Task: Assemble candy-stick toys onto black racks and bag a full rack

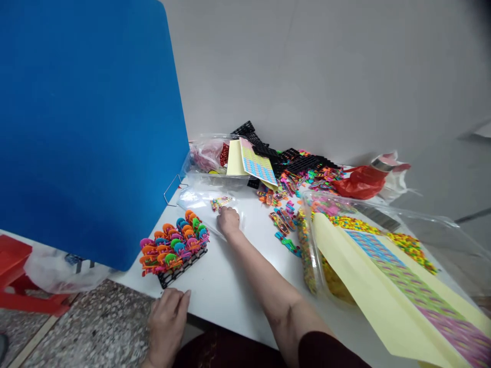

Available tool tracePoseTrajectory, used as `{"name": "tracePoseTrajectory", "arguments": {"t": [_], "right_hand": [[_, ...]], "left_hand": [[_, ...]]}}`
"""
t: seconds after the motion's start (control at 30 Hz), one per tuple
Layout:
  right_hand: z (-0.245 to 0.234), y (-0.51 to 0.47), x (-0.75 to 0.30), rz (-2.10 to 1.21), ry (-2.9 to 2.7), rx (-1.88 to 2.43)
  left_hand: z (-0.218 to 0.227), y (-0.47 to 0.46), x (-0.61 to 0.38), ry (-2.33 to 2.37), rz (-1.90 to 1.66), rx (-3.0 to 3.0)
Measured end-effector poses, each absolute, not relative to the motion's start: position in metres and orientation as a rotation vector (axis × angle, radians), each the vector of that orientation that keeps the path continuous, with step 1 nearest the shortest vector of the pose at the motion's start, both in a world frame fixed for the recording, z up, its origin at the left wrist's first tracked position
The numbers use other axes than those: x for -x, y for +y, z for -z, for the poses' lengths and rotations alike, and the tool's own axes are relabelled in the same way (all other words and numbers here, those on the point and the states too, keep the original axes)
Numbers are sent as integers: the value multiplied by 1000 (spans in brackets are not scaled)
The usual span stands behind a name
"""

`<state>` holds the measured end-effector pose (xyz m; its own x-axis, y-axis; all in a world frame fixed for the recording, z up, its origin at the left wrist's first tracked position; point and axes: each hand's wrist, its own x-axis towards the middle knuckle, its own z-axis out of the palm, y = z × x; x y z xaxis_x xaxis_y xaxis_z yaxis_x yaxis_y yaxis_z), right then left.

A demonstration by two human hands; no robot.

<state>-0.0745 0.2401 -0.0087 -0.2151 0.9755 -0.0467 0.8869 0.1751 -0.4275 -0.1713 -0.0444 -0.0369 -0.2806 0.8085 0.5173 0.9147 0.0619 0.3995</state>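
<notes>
My right hand (229,221) reaches across the white table with its fingers curled, at a sheet of clear plastic (195,200). Just beyond its fingertips lie small multicoloured pieces (220,203), too small to name; whether the fingers pinch anything is hidden. My left hand (168,319) rests at the table's front edge, loosely closed, with nothing visible in it. Right above it stands a black grid rack (183,270), set with rows of bright plastic hair clips (174,240) in orange, pink, blue and green.
A clear tub of small colourful beads (412,250) stands at right, with patterned sticker sheets (402,286) on it. Loose hair clips (284,220) and black grids (307,162) pile up behind. A blue board (88,128) borders the left; a red bag (360,184) sits at back right.
</notes>
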Motion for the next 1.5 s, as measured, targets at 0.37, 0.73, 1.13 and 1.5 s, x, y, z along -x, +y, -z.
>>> {"name": "tracePoseTrajectory", "arguments": {"t": [0.37,0.73,1.13,1.5], "right_hand": [[19,205,-68,-124,-1956,2203],[56,110,-67,-162,-2254,1345],[40,87,-116,-714,-1697,1408],[38,63,-113,-1232,-1424,1336]], "left_hand": [[43,-21,155,-2386,1331,2056],[29,-6,130,-2753,1223,2156],[1,24,83,-2526,481,2345],[15,60,65,-2330,414,2489]]}}
